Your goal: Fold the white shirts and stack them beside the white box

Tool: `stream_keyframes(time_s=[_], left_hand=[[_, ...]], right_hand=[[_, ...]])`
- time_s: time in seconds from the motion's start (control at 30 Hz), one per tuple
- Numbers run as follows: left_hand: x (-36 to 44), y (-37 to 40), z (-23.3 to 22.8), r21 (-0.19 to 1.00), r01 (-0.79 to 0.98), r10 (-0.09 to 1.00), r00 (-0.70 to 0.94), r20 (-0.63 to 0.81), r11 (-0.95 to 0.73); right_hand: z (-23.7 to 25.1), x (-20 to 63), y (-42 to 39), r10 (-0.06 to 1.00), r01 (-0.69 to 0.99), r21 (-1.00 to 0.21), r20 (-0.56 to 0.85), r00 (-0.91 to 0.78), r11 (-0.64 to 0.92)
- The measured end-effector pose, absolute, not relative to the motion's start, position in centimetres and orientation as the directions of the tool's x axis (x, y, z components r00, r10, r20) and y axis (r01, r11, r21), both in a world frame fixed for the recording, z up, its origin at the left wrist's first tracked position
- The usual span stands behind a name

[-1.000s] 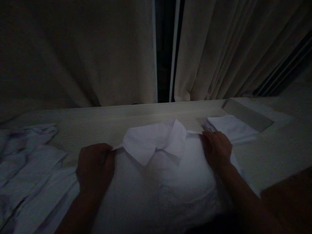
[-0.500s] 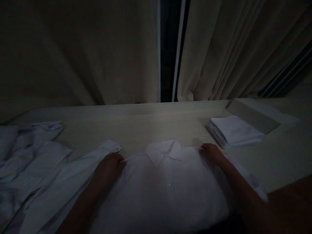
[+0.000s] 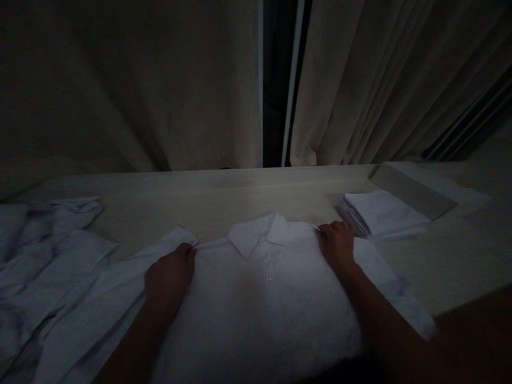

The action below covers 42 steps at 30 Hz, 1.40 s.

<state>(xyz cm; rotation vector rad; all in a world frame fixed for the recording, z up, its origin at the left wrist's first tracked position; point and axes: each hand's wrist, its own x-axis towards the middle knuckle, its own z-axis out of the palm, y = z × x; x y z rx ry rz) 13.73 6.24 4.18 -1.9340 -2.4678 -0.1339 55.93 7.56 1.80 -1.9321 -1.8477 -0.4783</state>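
White collared button-front cotton shirt (image 3: 264, 298) lies face up on the pale wooden tabletop (image 3: 224, 200) straight ahead of me, its collar (image 3: 258, 234) pointing away toward the curtains and its body spread flat down to the near edge. My hands sit well apart, one at each shoulder of the shirt. My left hand (image 3: 170, 274) rests on the left shoulder seam with the fingers curled down onto the cloth; they seem to pinch the edge there, but the light is too dim for me to tell whether they truly grip it or only press. My right hand (image 3: 338, 245) is on the right shoulder, fingers bent over the seam just beside the collar, and again I cannot tell if the cloth is pinched or merely held down. The left sleeve (image 3: 120, 288) runs out past my left hand toward the left side of the table, and the right sleeve (image 3: 394, 293) lies under my right forearm.

Just beyond my right hand, near but not touching it, sits a small stack of folded white cloths (image 3: 382, 216). At the far left lies a crumpled heap of white garments (image 3: 44, 256). Beige pleated curtains (image 3: 160, 85) hang behind the table with a dark gap between them.
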Motion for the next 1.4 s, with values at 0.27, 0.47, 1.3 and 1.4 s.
stream_keyframes(time_s=[0.27, 0.47, 1.3, 1.4], left_hand=[[18.3, 3.9, 4.2, 0.152, 0.987, 0.996, -0.068, 0.055, 0.059], [22.3, 2.0, 0.1, 0.141, 0.989, 0.982, 0.059, -0.178, -0.034], [18.9, 4.1, -2.8, 0.035, 0.990, 0.986, 0.132, 0.098, -0.136], [19.2, 3.9, -2.4, 0.005, 0.993, 0.985, 0.119, 0.129, -0.121]], right_hand=[[2.8, 51.0, 5.7, 0.920, 0.993, -0.064, 0.385, -0.067, 0.099], [-0.6, 45.7, 3.5, 0.983, 0.968, -0.178, 0.079, -0.167, 0.179], [-1.5, 41.5, 3.8, 0.940, 0.902, -0.265, 0.130, -0.317, 0.341], [-1.2, 41.5, 4.1, 0.938, 0.898, -0.271, 0.123, -0.324, 0.346]])
